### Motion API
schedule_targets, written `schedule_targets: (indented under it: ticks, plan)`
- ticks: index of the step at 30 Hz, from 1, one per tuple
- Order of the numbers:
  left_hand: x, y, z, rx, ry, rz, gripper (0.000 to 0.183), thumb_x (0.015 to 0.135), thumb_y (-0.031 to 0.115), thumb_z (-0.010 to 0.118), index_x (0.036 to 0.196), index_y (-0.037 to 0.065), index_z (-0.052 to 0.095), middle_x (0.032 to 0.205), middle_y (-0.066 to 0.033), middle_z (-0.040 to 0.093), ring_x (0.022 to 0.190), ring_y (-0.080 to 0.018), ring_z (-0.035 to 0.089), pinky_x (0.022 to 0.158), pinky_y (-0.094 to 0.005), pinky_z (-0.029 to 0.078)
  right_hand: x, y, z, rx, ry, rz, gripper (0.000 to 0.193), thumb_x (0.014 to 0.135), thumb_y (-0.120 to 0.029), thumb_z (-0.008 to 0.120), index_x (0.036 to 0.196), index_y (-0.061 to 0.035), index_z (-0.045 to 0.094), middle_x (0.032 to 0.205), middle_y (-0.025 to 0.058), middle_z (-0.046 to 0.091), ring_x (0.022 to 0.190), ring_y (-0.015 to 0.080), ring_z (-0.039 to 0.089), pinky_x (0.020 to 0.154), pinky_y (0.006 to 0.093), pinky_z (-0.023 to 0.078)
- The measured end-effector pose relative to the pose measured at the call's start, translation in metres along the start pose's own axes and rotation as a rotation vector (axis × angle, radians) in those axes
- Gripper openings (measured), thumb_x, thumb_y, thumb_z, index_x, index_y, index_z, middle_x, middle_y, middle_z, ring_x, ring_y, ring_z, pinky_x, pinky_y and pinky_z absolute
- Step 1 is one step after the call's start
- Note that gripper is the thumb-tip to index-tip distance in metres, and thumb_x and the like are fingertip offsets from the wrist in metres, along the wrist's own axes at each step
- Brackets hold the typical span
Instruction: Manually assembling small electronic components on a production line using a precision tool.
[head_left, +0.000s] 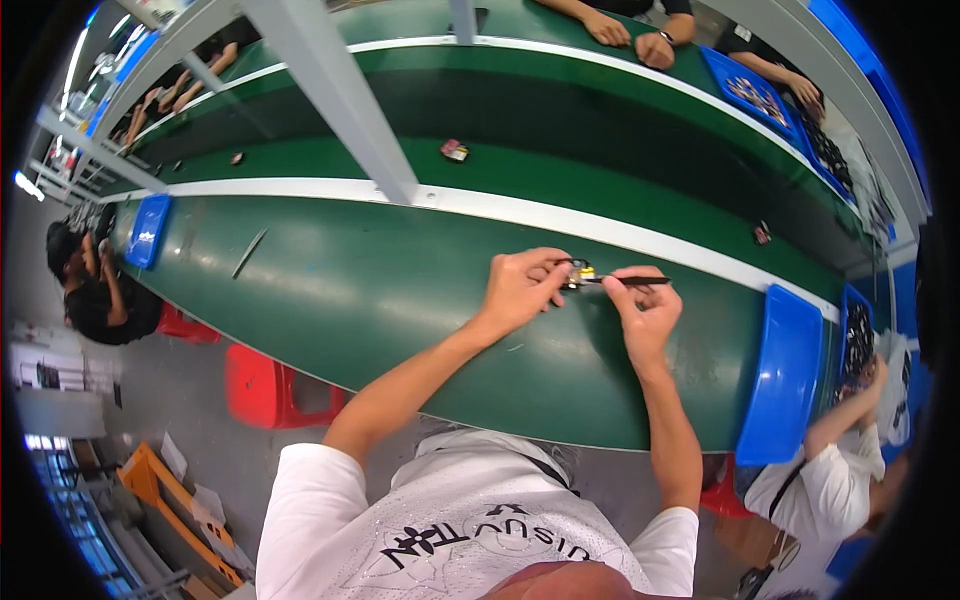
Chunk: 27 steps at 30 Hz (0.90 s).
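In front of me, above the green worktop [400,270], my left hand [522,290] pinches a small black and yellow part with a shiny metal area [586,272]. Its exact kind is too small to make out. My right hand [650,308] grips a slim dark pen-shaped tool [655,281] between thumb and fingers. The tool's thin end points left and meets or nearly meets the small part; whether they touch I cannot tell. Fingers cover some of the part's edge.
An empty-looking blue tray [782,375] lies to my right, another blue tray [148,232] far left. A thin metal strip [250,253] rests on the left worktop. Beyond the white rail, small assemblies [455,150] sit on a green belt. A grey post [330,90] rises ahead. Co-workers sit around.
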<state>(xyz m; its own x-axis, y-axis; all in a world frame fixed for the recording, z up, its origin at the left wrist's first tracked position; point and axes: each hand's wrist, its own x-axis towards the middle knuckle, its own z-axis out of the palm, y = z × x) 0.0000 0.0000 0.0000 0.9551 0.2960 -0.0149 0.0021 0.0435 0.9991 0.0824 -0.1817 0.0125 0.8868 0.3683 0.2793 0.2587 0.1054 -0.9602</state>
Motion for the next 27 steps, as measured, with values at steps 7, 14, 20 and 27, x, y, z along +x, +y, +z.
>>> schedule_targets:
  ticks: [7, 14, 20, 27]
  plan:
    - [0.006, 0.005, -0.001, 0.021, 0.074, 0.024, 0.024, 0.099, 0.008, 0.068, 0.115, -0.010, 0.069, 0.088, -0.0137, 0.076, 0.068, -0.0156, 0.073, 0.052, -0.0231, 0.055, 0.002, -0.001, 0.005, -0.068, 0.021, -0.079, 0.012, 0.085, 0.003, 0.080, 0.094, 0.0034, 0.071, 0.083, 0.0029, 0.071, 0.055, 0.0001, 0.048, 0.050, 0.0176, 0.035]
    - [0.005, 0.004, 0.005, 0.084, 0.143, 0.133, 0.021, 0.098, 0.007, 0.069, 0.112, -0.008, 0.071, 0.082, -0.0124, 0.076, 0.067, -0.0144, 0.074, 0.050, -0.0235, 0.055, 0.001, 0.003, 0.004, -0.113, 0.026, -0.076, 0.012, 0.084, 0.000, 0.082, 0.092, 0.0033, 0.073, 0.076, -0.0007, 0.069, 0.051, -0.0009, 0.042, 0.047, 0.0192, 0.031]
    - [0.003, 0.002, 0.008, 0.060, 0.131, 0.154, 0.023, 0.098, 0.007, 0.069, 0.115, -0.008, 0.069, 0.086, -0.0132, 0.076, 0.069, -0.0149, 0.074, 0.051, -0.0238, 0.056, -0.001, 0.006, 0.003, -0.132, 0.036, -0.035, 0.015, 0.084, -0.002, 0.083, 0.094, 0.0029, 0.073, 0.068, -0.0039, 0.063, 0.050, -0.0017, 0.039, 0.046, 0.0199, 0.027]
    - [0.002, 0.004, 0.011, 0.061, 0.096, 0.183, 0.022, 0.098, 0.005, 0.069, 0.115, -0.009, 0.067, 0.092, -0.0144, 0.076, 0.071, -0.0161, 0.074, 0.052, -0.0249, 0.058, 0.000, 0.005, 0.003, -0.126, 0.013, 0.021, 0.015, 0.085, -0.003, 0.083, 0.094, 0.0027, 0.074, 0.071, -0.0036, 0.066, 0.051, -0.0022, 0.034, 0.045, 0.0198, 0.024]
